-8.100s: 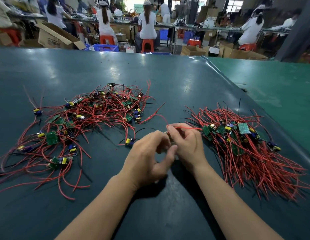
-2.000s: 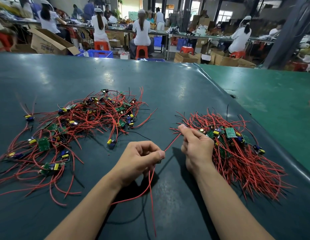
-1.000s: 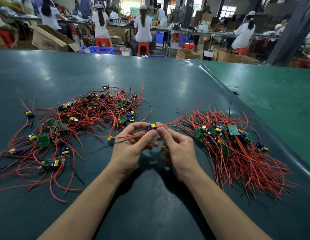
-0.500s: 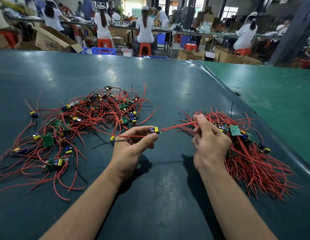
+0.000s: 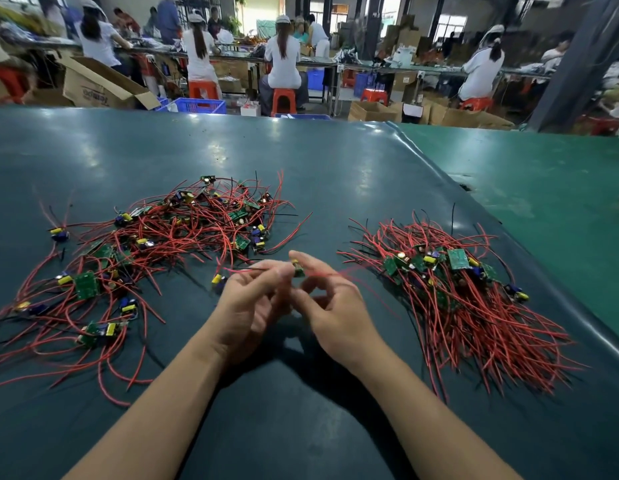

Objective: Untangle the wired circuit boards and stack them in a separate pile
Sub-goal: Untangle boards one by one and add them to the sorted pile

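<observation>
Head view: blurred fingers (image 5: pixel 276 275) half-hide the circuit board (image 5: pixel 297 270).

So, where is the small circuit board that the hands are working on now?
In the head view the small circuit board is centre, pinched between the left hand and right hand, between both piles.

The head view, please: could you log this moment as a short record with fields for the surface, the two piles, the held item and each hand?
surface: dark green table
left pile: tangled pile of boards with red wires, loosely spread
right pile: sorted pile, wires lying roughly parallel
held item: small circuit board with red wire, between the piles
left hand: left hand fingertips pinch at the board
right hand: right hand fingers curled round the wire beside the board
</observation>
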Motion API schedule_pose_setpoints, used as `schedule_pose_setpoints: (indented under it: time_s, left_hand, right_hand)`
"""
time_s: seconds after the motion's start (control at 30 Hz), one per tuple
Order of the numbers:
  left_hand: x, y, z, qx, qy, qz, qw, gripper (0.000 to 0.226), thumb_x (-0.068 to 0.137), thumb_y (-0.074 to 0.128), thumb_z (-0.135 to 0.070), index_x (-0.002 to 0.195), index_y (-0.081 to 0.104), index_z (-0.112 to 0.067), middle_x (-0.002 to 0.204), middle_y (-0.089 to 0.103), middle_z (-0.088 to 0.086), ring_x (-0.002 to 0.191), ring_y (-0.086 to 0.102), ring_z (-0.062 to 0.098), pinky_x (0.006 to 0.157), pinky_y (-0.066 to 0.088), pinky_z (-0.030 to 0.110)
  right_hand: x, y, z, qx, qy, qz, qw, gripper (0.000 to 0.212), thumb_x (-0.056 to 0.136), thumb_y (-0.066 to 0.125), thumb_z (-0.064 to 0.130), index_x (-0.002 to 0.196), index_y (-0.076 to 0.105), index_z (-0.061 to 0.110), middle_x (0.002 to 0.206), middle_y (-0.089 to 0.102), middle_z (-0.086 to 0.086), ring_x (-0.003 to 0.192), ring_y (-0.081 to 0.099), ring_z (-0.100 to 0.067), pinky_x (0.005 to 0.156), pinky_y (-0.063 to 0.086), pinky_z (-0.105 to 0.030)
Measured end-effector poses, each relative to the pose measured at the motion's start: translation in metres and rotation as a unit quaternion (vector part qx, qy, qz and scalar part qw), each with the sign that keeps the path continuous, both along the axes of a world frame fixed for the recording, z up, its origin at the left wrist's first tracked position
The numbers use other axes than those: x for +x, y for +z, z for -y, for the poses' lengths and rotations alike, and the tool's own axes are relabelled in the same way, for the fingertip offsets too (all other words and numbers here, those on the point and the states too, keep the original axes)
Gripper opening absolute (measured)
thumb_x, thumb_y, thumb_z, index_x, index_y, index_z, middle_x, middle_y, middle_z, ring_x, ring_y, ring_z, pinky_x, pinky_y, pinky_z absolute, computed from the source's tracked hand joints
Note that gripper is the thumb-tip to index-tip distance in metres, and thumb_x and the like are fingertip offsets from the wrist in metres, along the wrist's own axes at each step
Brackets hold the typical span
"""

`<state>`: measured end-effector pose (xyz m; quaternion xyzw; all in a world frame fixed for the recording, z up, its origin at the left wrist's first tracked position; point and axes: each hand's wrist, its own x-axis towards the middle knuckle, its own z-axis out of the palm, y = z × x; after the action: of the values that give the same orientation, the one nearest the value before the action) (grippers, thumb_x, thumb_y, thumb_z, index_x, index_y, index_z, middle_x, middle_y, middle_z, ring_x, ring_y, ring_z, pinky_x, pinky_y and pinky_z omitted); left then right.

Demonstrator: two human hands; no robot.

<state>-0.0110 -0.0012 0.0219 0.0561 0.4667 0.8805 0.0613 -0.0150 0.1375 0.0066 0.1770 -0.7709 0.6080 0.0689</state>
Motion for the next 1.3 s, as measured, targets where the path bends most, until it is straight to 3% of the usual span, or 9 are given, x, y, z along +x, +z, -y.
schedule_pose_setpoints:
  time_s: [0.07,0.17,0.3,0.5,0.6,0.73,0.87,1.03,1.3]
  left_hand:
    - [0.000,-0.001,0.000,-0.051,-0.019,-0.006,0.999,0.007,0.067,0.075,-0.018,0.067,0.068,-0.018,0.064,0.053,0.003,0.056,0.053,0.013,0.059,0.043,0.025]
    - [-0.002,-0.003,-0.001,-0.078,-0.030,-0.013,0.996,0.020,0.060,0.081,-0.029,0.063,0.066,-0.017,0.058,0.042,0.003,0.047,0.042,0.011,0.050,0.032,0.019]
    - [-0.002,-0.003,-0.006,-0.077,0.019,-0.029,0.996,0.046,0.046,0.094,-0.043,0.063,0.061,-0.015,0.050,0.040,0.000,0.039,0.030,0.007,0.042,0.027,0.017]
    - [-0.007,-0.007,0.004,-0.173,0.191,-0.088,0.962,0.030,0.081,0.066,-0.029,0.055,0.056,-0.017,0.051,0.042,0.000,0.043,0.031,0.011,0.045,0.025,0.023]
    - [-0.006,-0.010,0.011,-0.361,0.326,-0.168,0.857,0.032,0.085,0.065,-0.032,0.062,0.059,-0.010,0.051,0.048,-0.001,0.049,0.041,0.013,0.049,0.034,0.025]
    - [-0.011,-0.013,0.025,-0.551,0.469,-0.179,0.666,0.012,0.087,0.067,-0.023,0.085,0.066,-0.011,0.079,0.061,0.000,0.078,0.052,0.024,0.075,0.040,0.032]
    - [-0.020,-0.022,0.032,-0.647,0.383,-0.025,0.659,0.032,0.087,0.067,-0.027,0.114,0.063,-0.010,0.114,0.057,0.013,0.110,0.048,0.034,0.096,0.037,0.041]
    - [-0.019,-0.022,0.034,-0.637,0.383,-0.009,0.669,0.035,0.087,0.069,-0.017,0.120,0.061,-0.009,0.119,0.052,0.015,0.110,0.052,0.035,0.099,0.038,0.044]
    - [-0.004,-0.002,0.018,-0.482,0.493,-0.343,0.637,0.027,0.081,0.074,0.000,0.106,0.065,0.002,0.100,0.062,0.011,0.092,0.060,0.027,0.090,0.049,0.034]
  right_hand:
    - [0.001,-0.002,-0.003,-0.002,0.007,-0.049,0.999,0.030,0.090,0.066,0.017,0.120,0.067,0.019,0.092,0.072,0.002,0.071,0.064,-0.033,0.072,0.057,-0.044]
    - [0.001,-0.003,-0.005,0.018,-0.029,-0.133,0.990,0.027,0.091,0.064,0.019,0.115,0.072,0.012,0.094,0.070,0.016,0.078,0.064,0.005,0.076,0.052,-0.020]
    - [-0.003,0.001,-0.010,-0.004,-0.128,-0.195,0.973,0.019,0.092,0.064,0.031,0.097,0.075,0.017,0.066,0.066,0.009,0.055,0.059,-0.010,0.055,0.049,-0.027]
    - [-0.015,0.019,-0.030,-0.395,-0.313,0.011,0.864,0.036,0.096,0.062,0.033,0.063,0.067,0.018,0.051,0.062,0.001,0.031,0.038,-0.007,0.034,0.030,-0.018]
    - [-0.017,0.020,-0.038,-0.473,-0.308,0.110,0.818,0.036,0.095,0.059,0.042,0.078,0.065,0.011,0.061,0.070,-0.004,0.031,0.041,-0.006,0.033,0.033,-0.016]
    - [-0.013,0.016,-0.025,-0.412,-0.242,0.143,0.867,0.038,0.094,0.061,0.040,0.074,0.068,0.008,0.054,0.064,-0.004,0.031,0.040,-0.007,0.032,0.029,-0.017]
    - [-0.012,0.017,-0.022,-0.375,-0.229,0.156,0.885,0.041,0.095,0.060,0.040,0.073,0.068,0.007,0.049,0.059,-0.002,0.031,0.038,-0.008,0.031,0.028,-0.017]
    - [-0.010,0.015,-0.023,-0.345,-0.227,0.143,0.899,0.041,0.094,0.062,0.042,0.070,0.067,0.009,0.047,0.055,-0.001,0.032,0.037,-0.008,0.032,0.027,-0.017]
    - [-0.004,0.013,-0.014,-0.186,-0.056,0.198,0.961,0.019,0.094,0.064,0.023,0.084,0.071,0.009,0.063,0.064,-0.005,0.036,0.042,-0.007,0.034,0.034,-0.017]
